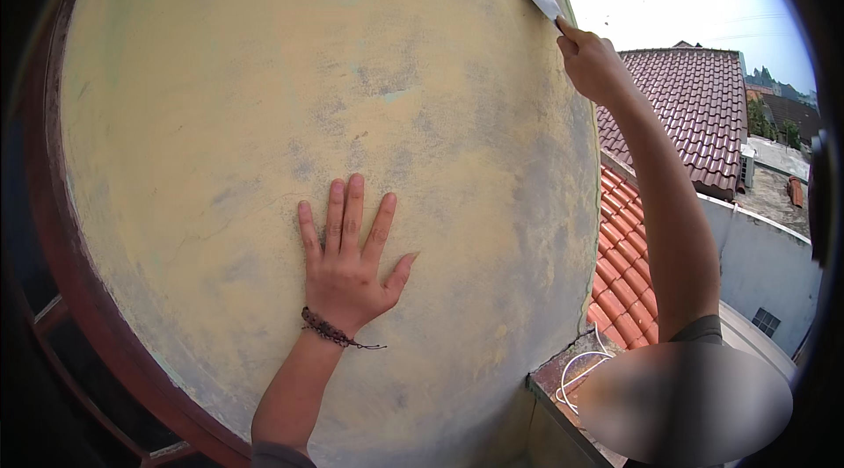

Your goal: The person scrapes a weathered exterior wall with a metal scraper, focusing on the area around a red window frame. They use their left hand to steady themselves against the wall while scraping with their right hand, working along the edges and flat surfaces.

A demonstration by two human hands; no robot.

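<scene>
A yellow painted wall (pixel 264 105) with grey worn patches fills most of the head view. Against its lower middle lies my left hand (pixel 349 263), palm down with the fingers spread and a dark braided bracelet (pixel 326 329) at the wrist. My right hand (pixel 590 59) grips the handle of a putty knife (pixel 541 1) near the wall's upper right edge. The knife's metal blade points up and left, over the wall surface; whether it touches cannot be told.
A dark red window frame (pixel 86 283) borders the wall on the left. At lower right, a white cable (pixel 567 379) lies on a ledge (pixel 550 379). Orange roof tiles (pixel 620 250), a brown tiled roof (pixel 692 105) and a pale building wall (pixel 758 263) stand beyond the right edge.
</scene>
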